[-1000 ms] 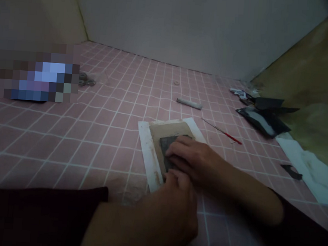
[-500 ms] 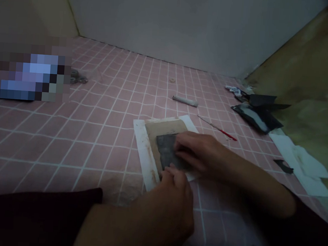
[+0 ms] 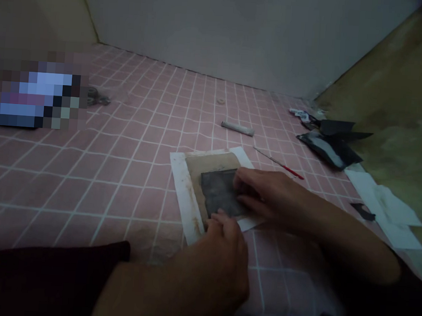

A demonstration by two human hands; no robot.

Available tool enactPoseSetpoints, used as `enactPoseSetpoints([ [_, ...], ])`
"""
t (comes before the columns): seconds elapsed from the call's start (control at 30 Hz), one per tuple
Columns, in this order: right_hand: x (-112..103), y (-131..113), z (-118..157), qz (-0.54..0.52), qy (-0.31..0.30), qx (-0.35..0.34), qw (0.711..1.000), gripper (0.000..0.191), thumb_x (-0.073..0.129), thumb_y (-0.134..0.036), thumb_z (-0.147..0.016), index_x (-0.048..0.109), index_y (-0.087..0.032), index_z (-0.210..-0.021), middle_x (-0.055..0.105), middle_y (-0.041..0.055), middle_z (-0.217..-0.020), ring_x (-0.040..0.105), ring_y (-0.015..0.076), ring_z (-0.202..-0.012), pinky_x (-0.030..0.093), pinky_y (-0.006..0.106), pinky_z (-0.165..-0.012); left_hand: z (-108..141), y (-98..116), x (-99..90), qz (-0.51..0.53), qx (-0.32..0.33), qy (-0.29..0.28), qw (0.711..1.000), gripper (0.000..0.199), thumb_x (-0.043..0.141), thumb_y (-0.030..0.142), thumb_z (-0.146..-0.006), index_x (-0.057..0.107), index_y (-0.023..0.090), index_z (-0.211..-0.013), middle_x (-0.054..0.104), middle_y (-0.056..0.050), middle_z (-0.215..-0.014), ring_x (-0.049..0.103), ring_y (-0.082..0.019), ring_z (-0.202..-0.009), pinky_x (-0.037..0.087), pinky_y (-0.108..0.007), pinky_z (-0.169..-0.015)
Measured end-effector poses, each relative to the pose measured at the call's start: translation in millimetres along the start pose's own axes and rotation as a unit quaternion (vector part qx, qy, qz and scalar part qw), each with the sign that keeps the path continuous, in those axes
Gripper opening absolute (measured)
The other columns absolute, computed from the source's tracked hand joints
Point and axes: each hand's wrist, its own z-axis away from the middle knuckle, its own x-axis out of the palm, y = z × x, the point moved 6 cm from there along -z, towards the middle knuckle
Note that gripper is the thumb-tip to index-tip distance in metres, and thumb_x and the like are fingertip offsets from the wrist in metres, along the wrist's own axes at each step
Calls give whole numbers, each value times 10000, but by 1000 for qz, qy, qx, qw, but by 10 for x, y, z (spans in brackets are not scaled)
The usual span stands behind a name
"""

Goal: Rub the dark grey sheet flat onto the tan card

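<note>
A thin dark grey sheet [image 3: 219, 190] lies on a brown sheet [image 3: 198, 164], which rests on white paper [image 3: 180, 180] with brown smears along its left side. My left hand [image 3: 225, 260] is closed at the near edge of the dark sheet, fingertips pressed together on it. On the sheet's right part sits my right hand [image 3: 262, 190], its fingers curled and pinched against the surface. Whatever the right fingers may hold is hidden.
A red-handled thin tool [image 3: 286, 168] and a grey tube-like stick [image 3: 237, 128] lie beyond the paper on pink checked cloth [image 3: 122, 185]. A small ring [image 3: 220, 101] is farther back. Black pouches [image 3: 333, 142] and white paper strips [image 3: 391, 209] lie right; a blurred-out screen [image 3: 30, 97] left.
My right hand has slid a little to the right over the dark sheet, showing more of it. My left hand stays at the near edge. The view has shifted slightly.
</note>
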Motion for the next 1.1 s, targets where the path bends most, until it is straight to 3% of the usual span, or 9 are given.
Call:
enactPoseSetpoints([
  [0.07,-2,-61,-12,-19,16,-25,999,90,541,-75,-850,542,-165,-859,562,6,-800,510,130,-713,370,252,-654,3,1,10,12,-1,0,1000,381,425,255,-922,680,55,-1124,680,-236,-1059,648,-334,-900,500,-416,-651],
  [0.17,23,-124,-17,-45,-11,-67,997,96,516,-87,-877,570,-159,-844,557,22,-837,514,129,-734,379,254,-670,14,2,16,22,2,9,1000,356,467,290,-904,703,79,-1069,695,-205,-1001,645,-314,-868,504,-432,-683],
  [0.33,-40,-14,31,-7,-29,-9,1000,142,510,-92,-888,582,-162,-787,548,16,-791,502,132,-718,371,263,-666,23,13,21,8,4,15,1000,418,478,316,-907,658,31,-1153,661,-267,-1091,631,-338,-937,487,-448,-699],
  [0.5,36,-127,4,-32,-26,-46,998,86,478,-104,-890,537,-161,-862,529,17,-840,487,123,-706,370,255,-644,18,13,18,7,-4,15,1000,364,502,315,-893,697,74,-1085,693,-211,-1013,637,-309,-870,484,-428,-701],
  [0.7,-9,-11,101,17,5,0,1000,135,464,-74,-894,521,-166,-813,503,5,-810,469,109,-683,354,246,-630,26,-45,-27,9,-25,23,999,347,438,214,-885,713,94,-1059,693,-177,-1025,648,-261,-820,499,-375,-657],
  [0.83,48,-156,100,-25,-17,-53,998,103,484,-140,-923,566,-163,-866,506,14,-864,456,97,-666,363,231,-610,72,4,-62,12,-8,51,999,408,457,285,-866,712,34,-1061,699,-237,-1001,663,-346,-888,507,-449,-700],
  [1.0,36,-96,110,19,-43,1,999,152,472,-90,-901,523,-167,-781,498,0,-794,459,105,-666,344,248,-620,111,65,-53,-3,7,70,998,423,432,301,-876,720,50,-1057,701,-230,-1044,672,-363,-914,501,-488,-716],
  [1.1,45,-166,103,-24,-43,-16,999,111,465,-102,-908,513,-169,-833,507,3,-821,461,108,-683,352,245,-622,107,57,-39,0,8,50,999,431,409,292,-894,704,40,-1083,698,-237,-1042,667,-346,-915,498,-478,-719],
])
